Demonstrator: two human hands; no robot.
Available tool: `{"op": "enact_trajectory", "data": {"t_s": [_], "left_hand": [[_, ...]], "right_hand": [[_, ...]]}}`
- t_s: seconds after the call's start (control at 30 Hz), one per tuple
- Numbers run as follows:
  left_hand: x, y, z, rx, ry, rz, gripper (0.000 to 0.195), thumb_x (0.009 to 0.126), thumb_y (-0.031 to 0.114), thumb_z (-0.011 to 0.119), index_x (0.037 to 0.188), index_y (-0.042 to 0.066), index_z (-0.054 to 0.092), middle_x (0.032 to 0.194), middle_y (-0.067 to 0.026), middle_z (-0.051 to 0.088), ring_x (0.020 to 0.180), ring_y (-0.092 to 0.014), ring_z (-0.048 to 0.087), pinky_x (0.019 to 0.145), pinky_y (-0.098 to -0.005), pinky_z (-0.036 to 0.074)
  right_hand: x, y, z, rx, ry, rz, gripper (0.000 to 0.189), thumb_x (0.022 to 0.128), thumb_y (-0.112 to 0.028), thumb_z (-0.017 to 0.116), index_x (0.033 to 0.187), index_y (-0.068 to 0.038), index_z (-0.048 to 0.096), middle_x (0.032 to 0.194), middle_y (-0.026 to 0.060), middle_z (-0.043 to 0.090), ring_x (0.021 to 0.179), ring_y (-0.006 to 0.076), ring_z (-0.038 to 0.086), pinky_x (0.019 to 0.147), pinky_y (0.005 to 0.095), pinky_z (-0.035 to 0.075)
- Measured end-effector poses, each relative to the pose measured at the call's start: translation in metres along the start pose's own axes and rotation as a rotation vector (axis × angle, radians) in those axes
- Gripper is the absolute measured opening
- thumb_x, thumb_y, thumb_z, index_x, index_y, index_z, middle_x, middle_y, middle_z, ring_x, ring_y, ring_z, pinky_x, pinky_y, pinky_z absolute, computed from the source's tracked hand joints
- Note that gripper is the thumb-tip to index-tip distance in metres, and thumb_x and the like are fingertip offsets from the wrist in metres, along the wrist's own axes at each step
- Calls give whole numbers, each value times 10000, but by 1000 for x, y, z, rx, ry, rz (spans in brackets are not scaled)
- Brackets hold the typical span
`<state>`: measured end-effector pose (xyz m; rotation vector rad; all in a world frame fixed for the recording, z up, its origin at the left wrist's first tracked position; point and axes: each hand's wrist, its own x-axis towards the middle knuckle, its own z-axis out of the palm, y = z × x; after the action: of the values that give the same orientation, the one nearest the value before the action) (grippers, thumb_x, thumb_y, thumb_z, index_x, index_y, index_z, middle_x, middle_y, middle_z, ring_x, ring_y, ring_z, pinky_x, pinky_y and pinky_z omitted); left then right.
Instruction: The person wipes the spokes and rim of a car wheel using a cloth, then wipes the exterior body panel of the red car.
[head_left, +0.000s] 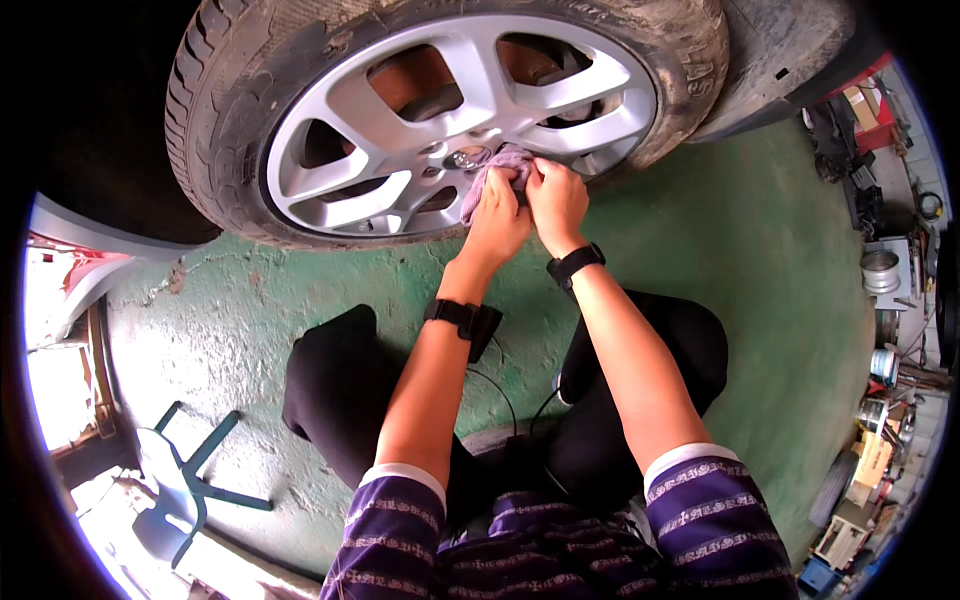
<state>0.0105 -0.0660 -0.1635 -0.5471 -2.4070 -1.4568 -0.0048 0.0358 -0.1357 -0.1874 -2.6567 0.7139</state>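
Note:
A silver alloy wheel (360, 135) with wide spokes, carrying a dirty black tyre (232, 142), stands before me at the top of the view. Both hands are at its lower middle, just right of the center cap (461, 158). Bunched purple cloth (517, 159) lies against a spoke there. My left hand (499, 217) grips its near side, with part of it hanging down left of the fingers. On the cloth's right edge, my right hand (556, 201) pinches it between thumb and fingers. Part of the wheel behind the cloth is hidden.
Green painted floor (757, 247) lies below. A chair (169, 487) with dark legs is tipped over at lower left. Along the right wall run cans (880, 271), boxes and a loose tyre (834, 487). The car's dark lower body trim (780, 56) juts out at upper right.

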Motion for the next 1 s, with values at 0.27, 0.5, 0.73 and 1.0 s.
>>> {"op": "enact_trajectory", "data": {"t_s": [0.27, 0.5, 0.73, 1.0], "left_hand": [[-4, -2, -11, -118, -28, -92, 435, 697, 19, 555, 1099, -3, 390, 1058, -207, 494, 1060, -398, 478, 915, -401, 390], [-10, -8, -9, -154, 25, -150, 395, 703, 3, 523, 1080, 3, 404, 1044, -203, 497, 1053, -393, 481, 916, -397, 386], [-18, -18, -2, -133, 107, -126, 369, 707, 0, 529, 1057, 6, 411, 998, -202, 503, 1001, -393, 487, 888, -403, 389], [-59, -61, -11, -103, -7, -401, 399, 698, 68, 625, 1022, 3, 402, 980, -207, 512, 966, -384, 512, 854, -393, 412]], "right_hand": [[-6, -7, 12, 83, 66, 79, 181, 811, -185, 559, 753, -47, 660, 751, 180, 643, 695, 385, 618, 607, 477, 484], [-11, -11, 23, 126, 70, 150, 168, 801, -167, 553, 771, -52, 673, 747, 193, 641, 701, 396, 616, 614, 486, 483], [-14, -11, 27, 154, -33, 190, 179, 800, -179, 556, 757, -44, 666, 757, 206, 636, 723, 404, 615, 631, 486, 487], [-50, -7, 78, 33, -250, 263, 196, 797, -196, 573, 747, -45, 686, 771, 191, 660, 736, 382, 645, 671, 467, 523]]}}
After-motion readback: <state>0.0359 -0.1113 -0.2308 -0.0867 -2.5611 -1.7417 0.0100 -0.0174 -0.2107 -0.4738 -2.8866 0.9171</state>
